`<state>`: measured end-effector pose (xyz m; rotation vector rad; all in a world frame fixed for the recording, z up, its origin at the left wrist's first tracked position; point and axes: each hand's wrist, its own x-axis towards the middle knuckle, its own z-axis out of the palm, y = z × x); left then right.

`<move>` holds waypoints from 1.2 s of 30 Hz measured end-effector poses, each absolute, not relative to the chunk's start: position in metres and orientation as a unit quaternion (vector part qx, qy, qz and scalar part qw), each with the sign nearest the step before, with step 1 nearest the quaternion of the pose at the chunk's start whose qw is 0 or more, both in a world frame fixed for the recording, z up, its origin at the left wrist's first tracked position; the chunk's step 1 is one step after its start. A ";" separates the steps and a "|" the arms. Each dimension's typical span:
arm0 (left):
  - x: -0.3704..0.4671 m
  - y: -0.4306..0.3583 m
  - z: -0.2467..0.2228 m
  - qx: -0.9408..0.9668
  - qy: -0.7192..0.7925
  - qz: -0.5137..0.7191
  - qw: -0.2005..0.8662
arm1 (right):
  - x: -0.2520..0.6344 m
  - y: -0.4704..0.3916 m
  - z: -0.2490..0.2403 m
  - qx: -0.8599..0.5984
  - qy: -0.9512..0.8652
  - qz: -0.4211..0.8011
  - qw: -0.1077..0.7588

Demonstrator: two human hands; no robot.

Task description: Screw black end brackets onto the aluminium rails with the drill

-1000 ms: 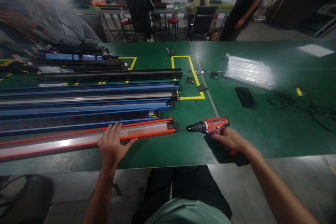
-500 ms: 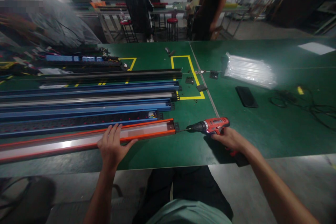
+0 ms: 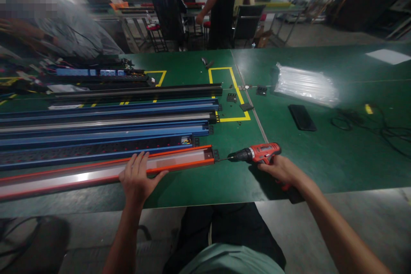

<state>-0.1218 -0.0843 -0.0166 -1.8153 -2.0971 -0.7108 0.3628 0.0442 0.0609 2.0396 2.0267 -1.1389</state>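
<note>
My left hand grips a long orange metal channel, fingers over its far side and thumb along the near edge. A black end cap sits at the channel's right end. My right hand is wrapped round the handle of a red and black cordless drill, which lies level and points left. Its long bit reaches the end cap; whether it sits in a screw is too small to tell. Just beyond the orange channel lies a blue channel with a dark strip inside.
More blue and black channels lie parallel behind. Small black end pieces, a black phone-like slab, a clear plastic-wrapped bundle and black cables are on the green table. People are across the table.
Both my hands, the drill and the orange channel stay in place. In the background, a standing person in dark clothes has moved left.
</note>
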 end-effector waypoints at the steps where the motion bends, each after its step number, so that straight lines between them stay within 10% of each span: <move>1: -0.122 -0.084 -0.017 -0.628 -0.725 -0.246 0.139 | 0.363 0.044 0.061 0.660 0.654 -0.367 0.025; 36: -0.122 -0.084 -0.019 -0.621 -0.725 -0.256 0.152 | 0.365 0.044 0.059 0.663 0.637 -0.393 0.026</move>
